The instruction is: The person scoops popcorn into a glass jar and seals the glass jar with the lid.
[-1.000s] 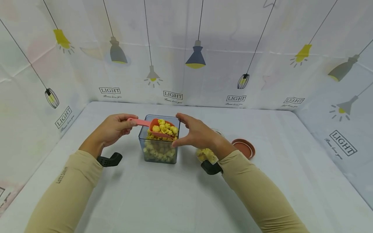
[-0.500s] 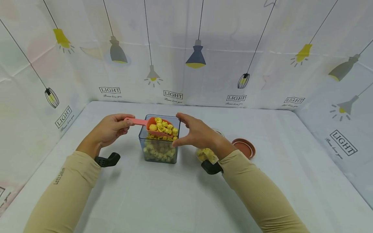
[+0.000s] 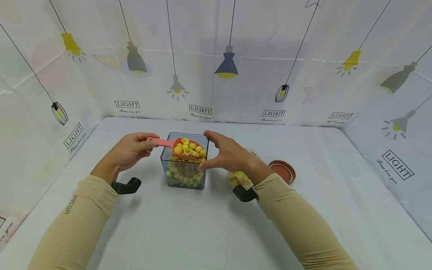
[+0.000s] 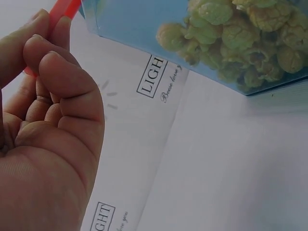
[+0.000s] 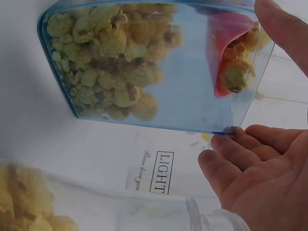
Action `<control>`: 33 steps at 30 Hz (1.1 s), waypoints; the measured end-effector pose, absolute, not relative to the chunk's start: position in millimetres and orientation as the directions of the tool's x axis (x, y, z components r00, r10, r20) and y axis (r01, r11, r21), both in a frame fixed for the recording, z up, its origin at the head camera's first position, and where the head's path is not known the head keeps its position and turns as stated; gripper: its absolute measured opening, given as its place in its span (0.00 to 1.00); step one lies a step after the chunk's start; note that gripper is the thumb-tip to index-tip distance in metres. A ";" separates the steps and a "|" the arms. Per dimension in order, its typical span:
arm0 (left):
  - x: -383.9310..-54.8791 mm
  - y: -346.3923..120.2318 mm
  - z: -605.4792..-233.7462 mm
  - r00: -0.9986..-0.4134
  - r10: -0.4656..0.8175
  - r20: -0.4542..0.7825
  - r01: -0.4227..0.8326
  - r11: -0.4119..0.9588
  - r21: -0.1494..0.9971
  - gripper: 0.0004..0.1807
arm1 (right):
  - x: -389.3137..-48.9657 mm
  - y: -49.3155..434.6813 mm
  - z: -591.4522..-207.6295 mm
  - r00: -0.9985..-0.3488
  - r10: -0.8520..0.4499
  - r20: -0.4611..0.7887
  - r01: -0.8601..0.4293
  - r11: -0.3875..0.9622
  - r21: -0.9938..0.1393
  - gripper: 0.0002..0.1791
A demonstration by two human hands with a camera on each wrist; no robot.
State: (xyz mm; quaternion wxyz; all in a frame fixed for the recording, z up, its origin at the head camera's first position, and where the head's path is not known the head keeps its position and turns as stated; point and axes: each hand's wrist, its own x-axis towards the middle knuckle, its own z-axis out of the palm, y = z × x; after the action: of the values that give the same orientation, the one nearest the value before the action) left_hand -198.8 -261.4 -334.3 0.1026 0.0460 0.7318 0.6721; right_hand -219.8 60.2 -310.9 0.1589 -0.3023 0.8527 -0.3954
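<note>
In the head view my left hand (image 3: pixel 133 150) pinches the handle of a coral-pink scoop (image 3: pixel 163 142) between thumb and fingers. Yellow popcorn (image 3: pixel 189 148) fills the scoop's bowl, which sits inside the top of a clear blue square container (image 3: pixel 167 168). More popcorn (image 5: pixel 103 62) lies in the lower part of that container, with a gap beneath the scoop in the right wrist view. My right hand (image 3: pixel 229 152) holds the container's right side near the rim, thumb at the front corner and fingers at the back one.
Behind my right forearm, partly hidden, lies a clear jar (image 3: pixel 236 179) with popcorn in it; its neck shows in the right wrist view. A round reddish-brown lid (image 3: pixel 282 172) lies to its right. The white table ends at a printed backdrop (image 3: pixel 249 93).
The scoop slid slightly left, then came back right, and the popcorn in it shifted a little. My right hand and the container have stayed in place.
</note>
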 end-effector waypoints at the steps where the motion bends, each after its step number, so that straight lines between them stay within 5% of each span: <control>1: -198.9 -260.7 -334.4 -0.974 0.210 -0.085 -0.066 0.095 0.993 0.18 | -219.8 60.3 -310.9 -0.766 -0.642 -0.032 -0.390 0.504 -0.771 0.60; 9: -199.2 -258.4 -335.1 -0.972 0.219 -0.082 -0.063 0.091 0.994 0.22 | -220.0 59.7 -311.6 -0.766 -0.642 -0.032 -0.390 0.504 -0.770 0.60; 19: -197.7 -264.9 -335.5 -0.972 0.215 -0.093 -0.094 0.007 0.996 0.10 | -220.7 58.9 -312.7 -0.780 -0.624 -0.041 -0.378 0.524 -0.763 0.60; 33: -196.0 -257.4 -334.5 -0.971 0.221 -0.093 -0.072 0.099 0.992 0.22 | -220.0 59.4 -311.8 -0.776 -0.630 -0.038 -0.384 0.519 -0.764 0.60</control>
State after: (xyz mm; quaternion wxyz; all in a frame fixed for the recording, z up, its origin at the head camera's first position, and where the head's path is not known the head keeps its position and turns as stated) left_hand -196.0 -257.4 -334.5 0.1096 0.0507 0.7330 0.6694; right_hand -220.0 59.4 -311.8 0.1572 -0.2956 0.8572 -0.3913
